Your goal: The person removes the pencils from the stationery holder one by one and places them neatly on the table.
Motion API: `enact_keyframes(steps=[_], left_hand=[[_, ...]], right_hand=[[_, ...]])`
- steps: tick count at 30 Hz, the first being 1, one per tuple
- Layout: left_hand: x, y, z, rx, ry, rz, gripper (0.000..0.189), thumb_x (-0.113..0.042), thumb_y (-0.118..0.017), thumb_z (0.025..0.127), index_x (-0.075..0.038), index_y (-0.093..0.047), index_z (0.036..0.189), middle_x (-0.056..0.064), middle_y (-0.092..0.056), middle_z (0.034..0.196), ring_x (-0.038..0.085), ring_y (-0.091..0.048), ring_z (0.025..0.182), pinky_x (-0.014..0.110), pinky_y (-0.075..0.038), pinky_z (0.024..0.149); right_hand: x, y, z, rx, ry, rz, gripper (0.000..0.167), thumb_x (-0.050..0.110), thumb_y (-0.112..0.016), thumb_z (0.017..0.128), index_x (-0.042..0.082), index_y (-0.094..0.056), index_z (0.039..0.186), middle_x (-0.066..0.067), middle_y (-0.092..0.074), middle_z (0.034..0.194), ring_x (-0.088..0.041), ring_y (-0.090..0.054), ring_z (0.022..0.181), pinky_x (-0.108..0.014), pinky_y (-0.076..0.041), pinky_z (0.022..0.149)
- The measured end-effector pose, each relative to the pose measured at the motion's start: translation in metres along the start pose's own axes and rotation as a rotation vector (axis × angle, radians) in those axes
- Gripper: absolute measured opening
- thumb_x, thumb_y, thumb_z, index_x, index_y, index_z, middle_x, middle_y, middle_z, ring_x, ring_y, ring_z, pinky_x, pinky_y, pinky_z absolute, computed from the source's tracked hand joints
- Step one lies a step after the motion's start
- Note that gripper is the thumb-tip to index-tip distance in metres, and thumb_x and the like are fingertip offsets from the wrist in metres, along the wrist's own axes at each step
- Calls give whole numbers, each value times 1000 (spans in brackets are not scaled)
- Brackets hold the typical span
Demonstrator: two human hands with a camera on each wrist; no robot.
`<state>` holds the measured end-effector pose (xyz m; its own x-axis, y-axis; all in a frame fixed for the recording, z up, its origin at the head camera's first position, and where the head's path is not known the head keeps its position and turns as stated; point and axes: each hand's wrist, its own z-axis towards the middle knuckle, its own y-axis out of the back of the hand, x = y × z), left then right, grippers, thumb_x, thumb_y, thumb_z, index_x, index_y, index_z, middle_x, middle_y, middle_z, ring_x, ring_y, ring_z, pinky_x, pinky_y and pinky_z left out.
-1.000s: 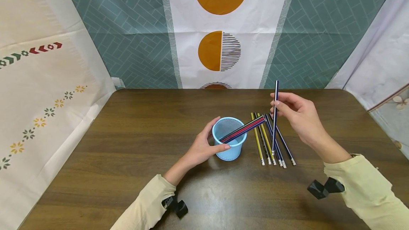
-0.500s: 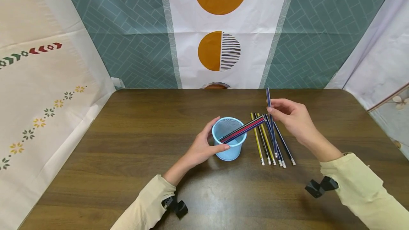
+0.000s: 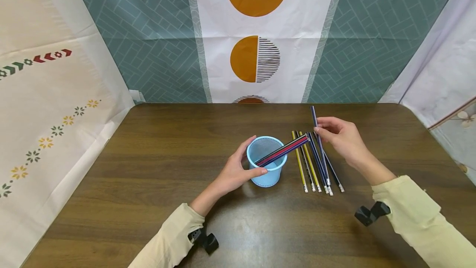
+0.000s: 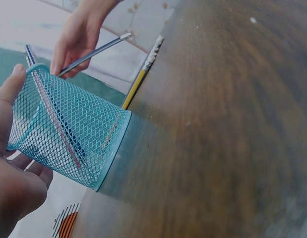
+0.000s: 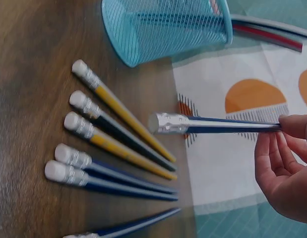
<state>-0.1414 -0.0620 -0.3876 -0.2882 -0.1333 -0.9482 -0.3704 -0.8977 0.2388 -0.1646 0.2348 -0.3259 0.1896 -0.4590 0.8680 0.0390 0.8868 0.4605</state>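
My left hand (image 3: 235, 169) grips a light blue mesh pencil cup (image 3: 268, 178) from its left side, thumb on the near wall and fingers round the far side. Several pencils (image 3: 284, 151), dark and red ones, lean in the cup, sticking out over its right rim. A blue pencil with white stripes (image 5: 222, 125) is pinched near its upper end by my right hand (image 3: 343, 140). It hangs eraser down, apart from the tabletop. Beneath it, on the table, lies a row of yellow pencils (image 3: 299, 162), a black pencil (image 5: 128, 134) and blue pencils (image 5: 128, 187).
The brown wooden table (image 3: 178, 144) reaches back to a patterned curtain (image 3: 156, 44). Cream cloth (image 3: 55, 115) hangs at the left and pale cloth (image 3: 442, 65) at the right. Both sleeves carry a small black wrist device (image 3: 372, 213).
My right hand has come left and slightly down with the blue pencil, which now tilts, its eraser end swung to the right over the row. The left hand and cup stay put.
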Motion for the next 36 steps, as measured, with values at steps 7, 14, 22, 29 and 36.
enact_keyframes(steps=[7,14,22,29,36], left_hand=[[-1,0,0,-1,-3,1,90,-21,-81,79,-6,-28,151,13,-48,138,29,-48,125,46,-34,103],[0,0,1,-8,-5,-3,89,-16,-81,79,-5,-29,151,15,-49,137,30,-49,123,45,-34,103],[0,0,1,-5,4,-11,89,-17,-81,79,-7,-29,151,14,-50,136,31,-51,122,45,-34,103],[0,0,0,-4,-2,-16,89,-16,-81,79,-6,-29,151,15,-49,136,30,-50,122,45,-34,103],[0,-1,0,-8,1,-10,88,-16,-81,79,-8,-30,151,14,-50,136,29,-51,122,45,-34,103]], right_hand=[[-13,4,4,10,-39,-10,36,14,-63,95,-9,-59,123,15,-62,87,-6,-58,76,-22,-52,66],[-26,8,10,16,-55,-6,40,13,-63,95,-14,-57,124,13,-63,87,-4,-59,72,-23,-53,63],[-39,13,12,33,-105,-30,41,14,-61,96,-14,-55,125,0,-64,94,-3,-57,72,-20,-51,62],[-47,19,12,47,-148,-89,44,19,-59,98,-12,-54,128,-24,-60,116,0,-56,75,-20,-51,66],[-57,24,11,97,-202,-122,45,20,-58,98,-12,-54,129,-29,-57,122,-6,-57,70,-24,-51,64]])
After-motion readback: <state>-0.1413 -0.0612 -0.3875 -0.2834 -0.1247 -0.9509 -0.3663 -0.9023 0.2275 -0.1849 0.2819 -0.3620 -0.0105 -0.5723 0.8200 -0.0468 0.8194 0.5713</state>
